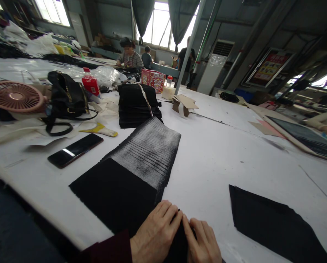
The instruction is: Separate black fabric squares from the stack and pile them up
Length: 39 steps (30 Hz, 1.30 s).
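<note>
At the near edge of the white table, the left hand and right hand meet, fingers pressed together and closed on the near end of a fanned pile of black cloth. The pile stretches away up the table. To its right lies a separate black piece, well apart. Further left are a phone, a black handbag and a pink fan. Beyond them a folded stack and a red box sit before co-workers, curtained windows and a white air conditioner.
</note>
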Available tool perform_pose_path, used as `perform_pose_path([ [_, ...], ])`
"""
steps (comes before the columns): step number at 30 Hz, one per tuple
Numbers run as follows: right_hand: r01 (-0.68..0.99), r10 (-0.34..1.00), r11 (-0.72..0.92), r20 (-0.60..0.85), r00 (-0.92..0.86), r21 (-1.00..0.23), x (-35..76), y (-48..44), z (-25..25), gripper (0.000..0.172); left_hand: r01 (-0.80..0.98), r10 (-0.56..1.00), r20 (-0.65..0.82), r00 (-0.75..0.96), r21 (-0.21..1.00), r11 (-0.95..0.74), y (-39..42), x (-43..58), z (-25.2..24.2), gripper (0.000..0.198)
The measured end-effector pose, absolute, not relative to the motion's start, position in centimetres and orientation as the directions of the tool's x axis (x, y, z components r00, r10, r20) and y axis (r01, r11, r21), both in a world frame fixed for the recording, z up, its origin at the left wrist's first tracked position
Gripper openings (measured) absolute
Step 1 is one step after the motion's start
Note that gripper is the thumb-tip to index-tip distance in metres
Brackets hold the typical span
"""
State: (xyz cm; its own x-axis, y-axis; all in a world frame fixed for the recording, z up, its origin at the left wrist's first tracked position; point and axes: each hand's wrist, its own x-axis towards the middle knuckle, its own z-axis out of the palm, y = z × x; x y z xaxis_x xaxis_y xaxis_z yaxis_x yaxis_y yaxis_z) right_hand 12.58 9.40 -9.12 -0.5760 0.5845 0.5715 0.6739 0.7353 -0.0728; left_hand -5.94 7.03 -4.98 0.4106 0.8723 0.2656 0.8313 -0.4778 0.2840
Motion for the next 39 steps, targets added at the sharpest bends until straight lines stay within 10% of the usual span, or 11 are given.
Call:
perform_pose_path([
  [30, 0.71, 0.625, 0.696, 0.574, -0.529, -0.103, 11.8, 8.9, -6.7, 0.038, 0.803, 0.859, 0.327, 0.393, 0.332, -0.494, 7.5, -6.3, -4.1, 0.053],
  [39, 0.735, 0.739, 0.633, 0.475, -0.478, -0.244, 12.3, 8.8, -7.7, 0.044, 0.779, 0.876, 0.342, 0.339, 0.421, -0.465, 7.3, -6.0, -4.1, 0.021],
])
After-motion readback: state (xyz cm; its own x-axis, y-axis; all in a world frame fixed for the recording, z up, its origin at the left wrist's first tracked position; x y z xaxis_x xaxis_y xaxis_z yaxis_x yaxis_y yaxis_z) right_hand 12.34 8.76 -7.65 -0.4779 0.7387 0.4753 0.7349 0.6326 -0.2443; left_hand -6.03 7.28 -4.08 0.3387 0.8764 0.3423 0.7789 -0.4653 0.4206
